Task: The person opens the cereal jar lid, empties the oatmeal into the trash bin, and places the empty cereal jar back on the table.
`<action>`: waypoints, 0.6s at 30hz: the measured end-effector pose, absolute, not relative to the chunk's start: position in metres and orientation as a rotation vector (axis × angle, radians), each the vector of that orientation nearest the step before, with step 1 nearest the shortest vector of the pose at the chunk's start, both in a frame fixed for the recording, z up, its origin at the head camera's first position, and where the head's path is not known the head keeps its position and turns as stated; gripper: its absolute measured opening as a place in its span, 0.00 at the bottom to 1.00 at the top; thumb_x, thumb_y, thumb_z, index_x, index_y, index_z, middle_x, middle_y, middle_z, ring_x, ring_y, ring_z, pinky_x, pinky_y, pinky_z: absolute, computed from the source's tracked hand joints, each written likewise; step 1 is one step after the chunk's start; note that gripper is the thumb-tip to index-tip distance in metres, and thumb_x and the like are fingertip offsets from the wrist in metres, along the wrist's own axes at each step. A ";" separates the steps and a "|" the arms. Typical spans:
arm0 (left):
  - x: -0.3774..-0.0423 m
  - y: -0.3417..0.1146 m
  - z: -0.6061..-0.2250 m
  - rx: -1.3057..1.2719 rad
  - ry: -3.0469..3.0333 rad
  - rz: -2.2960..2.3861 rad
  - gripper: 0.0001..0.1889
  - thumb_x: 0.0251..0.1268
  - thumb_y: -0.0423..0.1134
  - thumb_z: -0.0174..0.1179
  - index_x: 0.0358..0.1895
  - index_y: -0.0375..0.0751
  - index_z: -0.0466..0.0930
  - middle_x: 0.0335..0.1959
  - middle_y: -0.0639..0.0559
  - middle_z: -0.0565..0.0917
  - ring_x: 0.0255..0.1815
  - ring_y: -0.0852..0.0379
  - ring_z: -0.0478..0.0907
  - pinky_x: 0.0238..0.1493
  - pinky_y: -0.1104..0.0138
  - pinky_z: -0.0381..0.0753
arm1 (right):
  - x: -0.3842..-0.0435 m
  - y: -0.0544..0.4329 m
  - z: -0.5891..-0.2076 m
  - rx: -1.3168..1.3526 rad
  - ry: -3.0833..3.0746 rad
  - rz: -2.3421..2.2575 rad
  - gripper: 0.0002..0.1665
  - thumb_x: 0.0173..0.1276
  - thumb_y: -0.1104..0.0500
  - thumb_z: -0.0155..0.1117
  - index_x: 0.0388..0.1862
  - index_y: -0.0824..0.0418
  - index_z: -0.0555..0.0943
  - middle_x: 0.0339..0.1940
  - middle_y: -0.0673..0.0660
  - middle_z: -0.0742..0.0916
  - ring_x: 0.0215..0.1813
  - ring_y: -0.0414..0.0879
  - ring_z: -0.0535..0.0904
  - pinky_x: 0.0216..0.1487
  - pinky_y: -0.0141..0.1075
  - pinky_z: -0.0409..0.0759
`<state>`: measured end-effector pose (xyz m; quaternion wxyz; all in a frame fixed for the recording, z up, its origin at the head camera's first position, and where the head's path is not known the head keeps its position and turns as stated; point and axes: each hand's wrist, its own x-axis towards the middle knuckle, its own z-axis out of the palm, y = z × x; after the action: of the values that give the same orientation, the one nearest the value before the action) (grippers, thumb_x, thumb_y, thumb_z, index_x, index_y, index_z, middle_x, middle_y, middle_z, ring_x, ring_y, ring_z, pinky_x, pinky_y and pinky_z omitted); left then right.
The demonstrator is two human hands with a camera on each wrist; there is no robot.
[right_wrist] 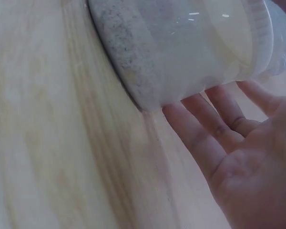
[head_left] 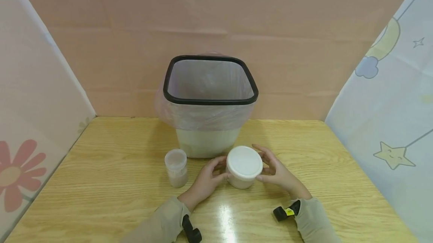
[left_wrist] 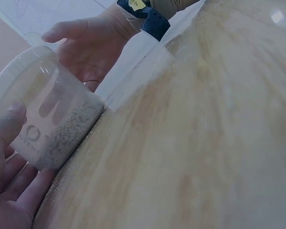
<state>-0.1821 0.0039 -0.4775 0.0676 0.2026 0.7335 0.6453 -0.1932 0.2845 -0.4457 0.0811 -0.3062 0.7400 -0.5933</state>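
Note:
A lidded, see-through plastic tub (head_left: 244, 167) stands upright on the table between my hands. Its white lid (head_left: 245, 161) is on, and grey speckled bits (left_wrist: 62, 131) lie in its lower part. On its left side my left hand (head_left: 206, 179) has thumb and fingertips against the wall, fingers loosely extended. My right hand (head_left: 279, 171) is at the other side, fingers spread. In the right wrist view these fingers (right_wrist: 214, 119) run nearly straight up to the wall; whether all of them touch is unclear.
Behind the tub stands a pale bin (head_left: 208, 141) with a black rim and a thin pinkish liner. A smaller clear jar (head_left: 176, 169) with pale contents stands to the left of my left hand. Printed cloth sheets border the wooden table (head_left: 111, 183).

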 end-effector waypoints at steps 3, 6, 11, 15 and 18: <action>-0.183 0.004 -0.479 0.616 2.213 1.936 0.30 0.69 0.42 0.67 0.70 0.36 0.70 0.67 0.41 0.74 0.67 0.42 0.72 0.66 0.54 0.77 | -0.196 0.285 -0.447 -0.962 2.183 -1.802 0.53 0.59 0.70 0.74 0.76 0.72 0.52 0.60 0.58 0.74 0.65 0.40 0.73 0.56 0.41 0.83; -0.182 0.003 -0.480 0.609 2.211 1.932 0.30 0.68 0.42 0.67 0.70 0.36 0.70 0.67 0.41 0.74 0.67 0.42 0.72 0.64 0.57 0.79 | -0.196 0.283 -0.448 -0.971 2.175 -1.818 0.53 0.57 0.69 0.77 0.72 0.76 0.53 0.60 0.59 0.74 0.65 0.40 0.73 0.54 0.42 0.84; -0.182 0.003 -0.478 0.612 2.199 1.954 0.30 0.68 0.40 0.67 0.70 0.35 0.70 0.67 0.39 0.73 0.67 0.41 0.72 0.64 0.56 0.79 | -0.196 0.282 -0.448 -0.917 2.195 -1.825 0.50 0.58 0.68 0.77 0.71 0.72 0.56 0.61 0.57 0.75 0.64 0.40 0.73 0.54 0.42 0.84; -0.182 0.003 -0.476 0.621 2.190 1.957 0.30 0.68 0.37 0.67 0.70 0.34 0.69 0.67 0.38 0.72 0.67 0.39 0.72 0.63 0.54 0.79 | -0.196 0.285 -0.449 -0.898 2.163 -1.826 0.47 0.61 0.70 0.72 0.75 0.69 0.58 0.65 0.55 0.76 0.68 0.41 0.71 0.59 0.41 0.82; -0.182 0.002 -0.476 0.614 2.191 1.938 0.30 0.68 0.38 0.67 0.71 0.35 0.69 0.67 0.39 0.72 0.67 0.41 0.72 0.63 0.56 0.79 | -0.196 0.287 -0.450 -0.926 2.133 -1.813 0.46 0.64 0.71 0.68 0.78 0.68 0.58 0.71 0.52 0.74 0.72 0.39 0.68 0.61 0.41 0.80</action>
<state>-0.1824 0.0021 -0.4764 0.0764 0.2048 0.7308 0.6466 -0.1961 0.2872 -0.4495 0.0964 -0.3127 0.7200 -0.6120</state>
